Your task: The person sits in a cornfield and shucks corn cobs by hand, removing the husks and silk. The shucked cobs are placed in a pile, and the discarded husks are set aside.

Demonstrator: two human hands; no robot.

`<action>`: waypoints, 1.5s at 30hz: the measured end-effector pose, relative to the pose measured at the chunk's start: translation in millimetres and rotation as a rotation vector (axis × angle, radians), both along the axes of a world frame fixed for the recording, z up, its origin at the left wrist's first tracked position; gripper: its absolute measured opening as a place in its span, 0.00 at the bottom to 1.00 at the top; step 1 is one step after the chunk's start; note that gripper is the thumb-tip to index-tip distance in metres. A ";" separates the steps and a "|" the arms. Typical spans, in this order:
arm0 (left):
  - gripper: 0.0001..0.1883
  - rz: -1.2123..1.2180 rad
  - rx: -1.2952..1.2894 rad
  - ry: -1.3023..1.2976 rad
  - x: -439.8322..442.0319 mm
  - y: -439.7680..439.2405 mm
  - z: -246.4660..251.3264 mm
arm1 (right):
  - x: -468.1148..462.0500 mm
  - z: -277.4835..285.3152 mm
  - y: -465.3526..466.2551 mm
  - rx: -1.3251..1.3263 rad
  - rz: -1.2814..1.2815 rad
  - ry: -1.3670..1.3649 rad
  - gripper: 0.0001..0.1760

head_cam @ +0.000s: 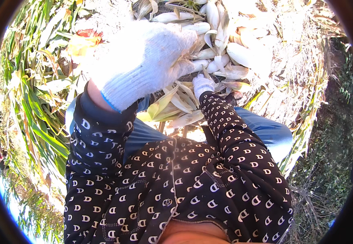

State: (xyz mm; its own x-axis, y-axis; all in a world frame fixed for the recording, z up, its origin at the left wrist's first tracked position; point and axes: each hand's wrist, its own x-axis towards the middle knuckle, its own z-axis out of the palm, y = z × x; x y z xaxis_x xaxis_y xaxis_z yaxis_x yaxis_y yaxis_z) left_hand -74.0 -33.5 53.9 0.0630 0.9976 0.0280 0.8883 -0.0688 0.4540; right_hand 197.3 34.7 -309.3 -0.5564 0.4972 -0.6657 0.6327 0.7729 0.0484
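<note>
My left hand point(156, 59), in a white knitted glove with a blue cuff edge, is raised close to the camera on the left. Its fingers look bent; glare washes out part of it, and any held thing is hidden. Lower and farther off, my right hand point(203, 84) in a white glove reaches down at the near edge of a heap of corn ears. Pale ears, among them a white-husked ear point(239, 55) and a husk-wrapped ear point(222, 35), lie beyond it. Loose corn husks point(179, 105) spread beside it, in front of my body.
Long green and drying cornstalks point(39, 113) lie along the left. Behind my left hand is a red and orange item point(88, 38), unclear in the glare. My bent legs in blue jeans point(259, 128) flank the husks. Low green weeds point(326, 143) cover the ground at right.
</note>
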 end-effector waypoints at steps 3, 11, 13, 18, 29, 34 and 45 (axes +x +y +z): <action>0.20 0.041 0.045 -0.028 0.4 -5.0 -6.7 | -12.9 25.6 4.5 -0.040 -0.011 -0.022 0.19; 0.22 0.129 0.157 0.044 -10.5 -3.1 -10.9 | -19.4 115.5 67.0 -0.419 -0.617 0.538 0.44; 0.23 0.158 0.180 0.000 -13.5 -1.5 2.0 | -26.9 132.2 77.2 -0.856 -0.974 0.879 0.34; 0.29 0.308 0.234 -0.481 -11.2 4.9 -25.8 | -63.5 305.7 76.4 -0.982 -0.969 0.916 0.35; 0.27 0.463 -0.172 -1.941 36.7 11.8 -43.3 | -47.7 334.4 78.9 -1.084 -0.783 1.642 0.25; 0.21 0.626 -0.194 -2.100 64.2 13.1 -36.9 | -65.9 282.7 88.8 -1.316 -0.942 1.972 0.20; 0.21 0.649 -0.115 -2.183 63.8 13.5 -40.7 | -83.9 287.7 24.2 -1.189 -1.369 1.579 0.16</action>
State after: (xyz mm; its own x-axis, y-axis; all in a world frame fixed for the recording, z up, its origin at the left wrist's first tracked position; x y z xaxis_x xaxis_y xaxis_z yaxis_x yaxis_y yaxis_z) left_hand -10.2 -20.0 13.2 -0.1975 0.8670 -0.4575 -0.9061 0.0167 0.4228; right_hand 113.4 58.9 -21.7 -0.5353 0.7448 -0.3984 -0.2954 -0.6070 -0.7377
